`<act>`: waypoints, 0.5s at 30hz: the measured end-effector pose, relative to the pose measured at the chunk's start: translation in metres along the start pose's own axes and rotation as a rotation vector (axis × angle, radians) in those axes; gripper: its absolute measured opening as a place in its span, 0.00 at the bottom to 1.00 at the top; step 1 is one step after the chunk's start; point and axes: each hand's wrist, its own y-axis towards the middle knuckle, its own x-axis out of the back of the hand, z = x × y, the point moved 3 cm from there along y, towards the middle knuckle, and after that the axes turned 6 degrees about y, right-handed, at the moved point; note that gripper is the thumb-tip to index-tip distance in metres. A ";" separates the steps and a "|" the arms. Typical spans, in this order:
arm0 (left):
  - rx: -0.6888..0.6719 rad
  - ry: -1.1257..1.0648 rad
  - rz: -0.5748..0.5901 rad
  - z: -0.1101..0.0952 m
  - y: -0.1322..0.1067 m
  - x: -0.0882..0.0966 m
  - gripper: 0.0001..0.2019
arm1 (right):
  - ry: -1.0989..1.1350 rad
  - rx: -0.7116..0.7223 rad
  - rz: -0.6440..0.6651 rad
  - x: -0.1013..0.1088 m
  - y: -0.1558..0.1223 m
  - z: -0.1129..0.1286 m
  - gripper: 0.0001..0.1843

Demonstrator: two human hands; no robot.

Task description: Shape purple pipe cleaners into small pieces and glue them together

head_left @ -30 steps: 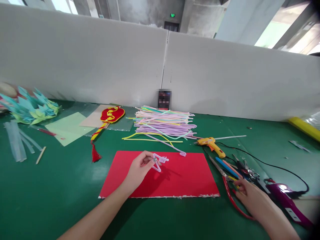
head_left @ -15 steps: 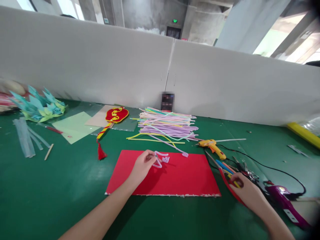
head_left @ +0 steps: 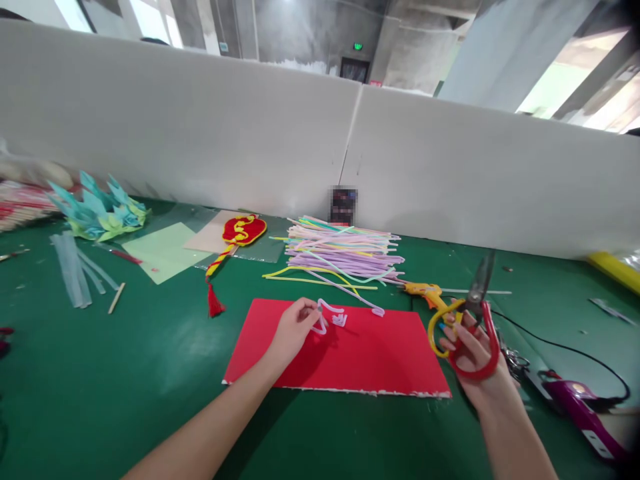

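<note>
Green felt covers the work table (head_left: 125,373), closed off at its far edge by a white partition wall (head_left: 200,127). Near the middle of the table lies a flat red felt sheet (head_left: 370,353). The left hand (head_left: 293,330) rests over the far left part of that sheet, thumb and fingertips pinched shut on a bent lilac pipe-cleaner shape (head_left: 330,317), which hangs just above the red surface. The right hand (head_left: 473,350) is raised over the sheet's right edge, its fingers threaded through the loops of red-and-yellow-handled scissors (head_left: 467,320) and closed around them; the blades point up and away and look nearly together.

A second ago the scissors lay on the table among the tools at the right, with the right hand flat on their handles; half a second ago the hand was closing on them. Now they are lifted clear. The left hand's pinch has not changed.

Behind the sheet, towards the far edge, sits a stack of pastel pipe cleaners (head_left: 345,250), and a yellow hot-glue gun (head_left: 423,291) lies just right of it.
</note>
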 end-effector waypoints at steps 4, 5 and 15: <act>-0.012 0.024 -0.024 -0.003 -0.001 0.001 0.07 | -0.205 -0.028 0.170 -0.008 -0.012 -0.009 0.23; -0.018 0.031 -0.033 -0.004 -0.001 0.001 0.07 | -0.300 -0.032 0.205 -0.012 -0.019 -0.012 0.24; -0.073 -0.048 -0.084 -0.019 -0.012 0.001 0.09 | -1.102 0.024 0.530 -0.061 -0.084 -0.035 0.22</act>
